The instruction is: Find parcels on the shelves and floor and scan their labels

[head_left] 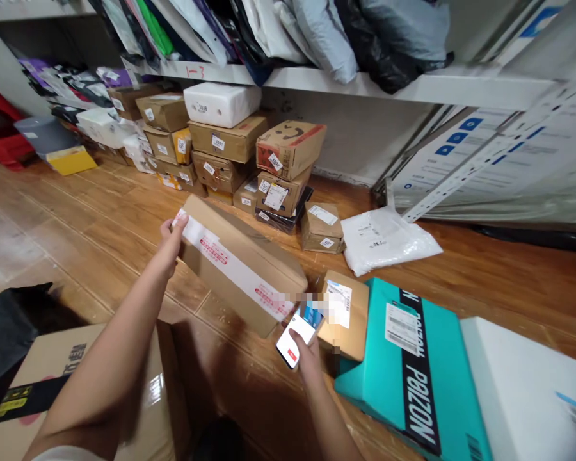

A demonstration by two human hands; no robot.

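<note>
Right hand (312,357) grips phone (295,339) at box's (259,250) near-right end, left hand (173,237) clamps its far-left corner; I judge scanning in hand, next needing phone squared to box.

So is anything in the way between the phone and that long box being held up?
Nothing visible. The left hand grips the far end of the long box, and the right hand holds the phone right at its near end. The small parcel lies behind them, not between.
</note>
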